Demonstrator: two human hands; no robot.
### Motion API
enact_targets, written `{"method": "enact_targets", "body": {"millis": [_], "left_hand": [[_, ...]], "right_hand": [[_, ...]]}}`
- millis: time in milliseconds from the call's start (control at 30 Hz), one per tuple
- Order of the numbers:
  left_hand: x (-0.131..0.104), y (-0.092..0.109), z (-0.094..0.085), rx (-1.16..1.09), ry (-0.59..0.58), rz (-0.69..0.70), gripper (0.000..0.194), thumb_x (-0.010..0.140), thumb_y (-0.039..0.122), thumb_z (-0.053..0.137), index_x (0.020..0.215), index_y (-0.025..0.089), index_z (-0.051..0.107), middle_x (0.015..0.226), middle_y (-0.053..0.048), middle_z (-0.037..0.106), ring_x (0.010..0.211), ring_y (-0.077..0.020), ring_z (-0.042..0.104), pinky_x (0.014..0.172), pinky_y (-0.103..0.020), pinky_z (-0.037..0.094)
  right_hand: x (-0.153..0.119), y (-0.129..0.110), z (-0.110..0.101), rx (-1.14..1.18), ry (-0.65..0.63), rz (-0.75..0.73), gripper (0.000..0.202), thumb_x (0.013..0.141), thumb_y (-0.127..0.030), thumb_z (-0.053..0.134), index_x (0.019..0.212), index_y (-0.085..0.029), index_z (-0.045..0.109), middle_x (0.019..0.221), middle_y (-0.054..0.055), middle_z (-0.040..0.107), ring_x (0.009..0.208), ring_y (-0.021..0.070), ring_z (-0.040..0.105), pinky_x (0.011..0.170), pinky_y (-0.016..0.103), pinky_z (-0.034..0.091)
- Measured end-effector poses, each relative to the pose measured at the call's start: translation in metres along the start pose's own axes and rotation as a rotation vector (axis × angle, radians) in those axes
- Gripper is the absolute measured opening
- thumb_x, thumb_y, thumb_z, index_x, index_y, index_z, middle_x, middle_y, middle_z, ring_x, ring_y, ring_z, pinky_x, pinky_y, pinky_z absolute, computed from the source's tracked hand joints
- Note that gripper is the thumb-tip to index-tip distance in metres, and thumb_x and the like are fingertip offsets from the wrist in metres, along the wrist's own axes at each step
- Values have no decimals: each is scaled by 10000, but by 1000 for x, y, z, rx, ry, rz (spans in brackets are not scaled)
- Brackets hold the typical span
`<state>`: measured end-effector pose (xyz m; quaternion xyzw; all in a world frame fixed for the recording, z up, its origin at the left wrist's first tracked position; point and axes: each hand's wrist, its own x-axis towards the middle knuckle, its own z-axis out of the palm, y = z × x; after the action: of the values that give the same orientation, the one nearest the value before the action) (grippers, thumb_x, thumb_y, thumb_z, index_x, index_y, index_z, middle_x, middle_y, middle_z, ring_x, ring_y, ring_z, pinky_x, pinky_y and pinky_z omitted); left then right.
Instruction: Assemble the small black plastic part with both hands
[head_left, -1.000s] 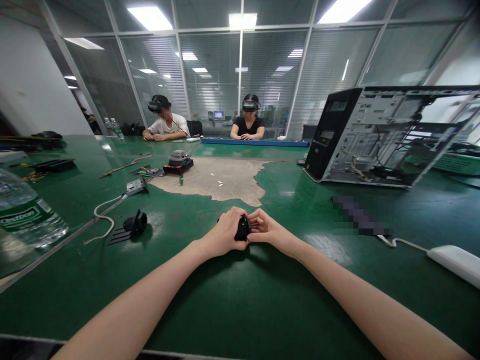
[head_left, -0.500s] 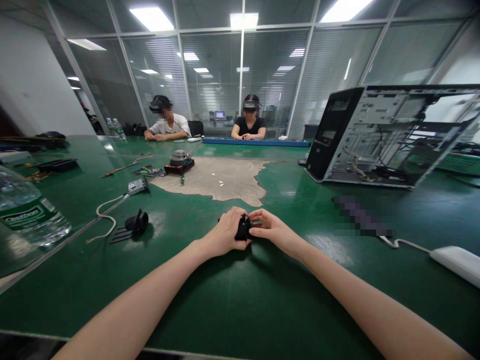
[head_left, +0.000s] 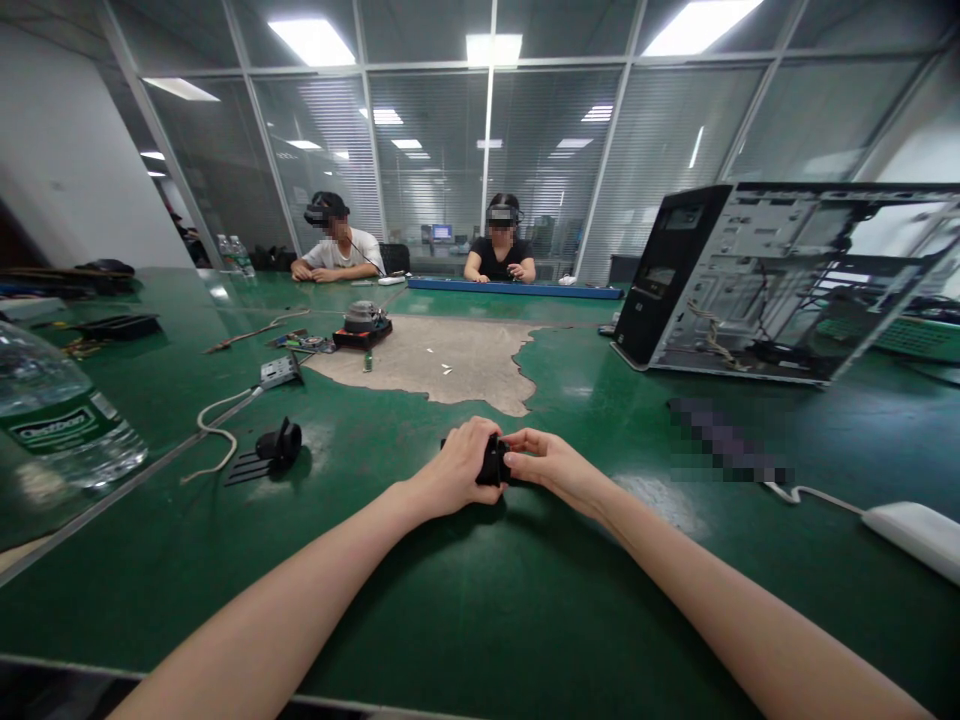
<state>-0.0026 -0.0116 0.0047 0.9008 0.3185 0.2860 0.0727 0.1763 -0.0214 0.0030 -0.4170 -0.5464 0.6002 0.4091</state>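
Note:
A small black part (head_left: 493,462) is between my hands, just above the green table (head_left: 480,600). My left hand (head_left: 459,465) wraps round it from the left, covering much of it. From the right, the thumb and fingers of my right hand (head_left: 547,465) pinch its right side. Another black part with long prongs (head_left: 277,448) lies on the table to the left. Beyond my hands is a bare tan patch (head_left: 450,360) with small white scraps on it.
An open computer case (head_left: 675,280) stands at the right, with a white power strip (head_left: 911,530) nearer. A large water bottle (head_left: 67,420) is at the left. Behind the tan patch's left side sits a motor-like part (head_left: 362,322). Two people sit across the table.
The view has shifted slightly. My hands keep their hold on the black part, with little visible movement. The person in black across the table has raised one hand a little.

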Motion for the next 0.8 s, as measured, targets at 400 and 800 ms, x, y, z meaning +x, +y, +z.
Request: {"method": "enact_targets", "body": {"millis": [400, 800], "left_hand": [[-2, 1, -1, -17, 11, 5, 495, 619, 245, 615, 1031, 192, 346, 1013, -69, 436, 923, -227, 448, 778, -374, 381], [0, 5, -9, 19, -46, 43, 490, 656, 275, 612, 1052, 168, 343, 988, -76, 464, 906, -227, 470, 782, -367, 389]], "right_hand": [[-7, -2, 16, -196, -25, -250, 296, 616, -256, 680, 819, -197, 474, 884, -3, 531, 836, 151, 561, 740, 303, 451], [-4, 3, 17, -215, 31, -178, 280, 714, -397, 570, 884, -190, 487, 879, 19, 540, 763, 136, 538, 697, 307, 449]]}}
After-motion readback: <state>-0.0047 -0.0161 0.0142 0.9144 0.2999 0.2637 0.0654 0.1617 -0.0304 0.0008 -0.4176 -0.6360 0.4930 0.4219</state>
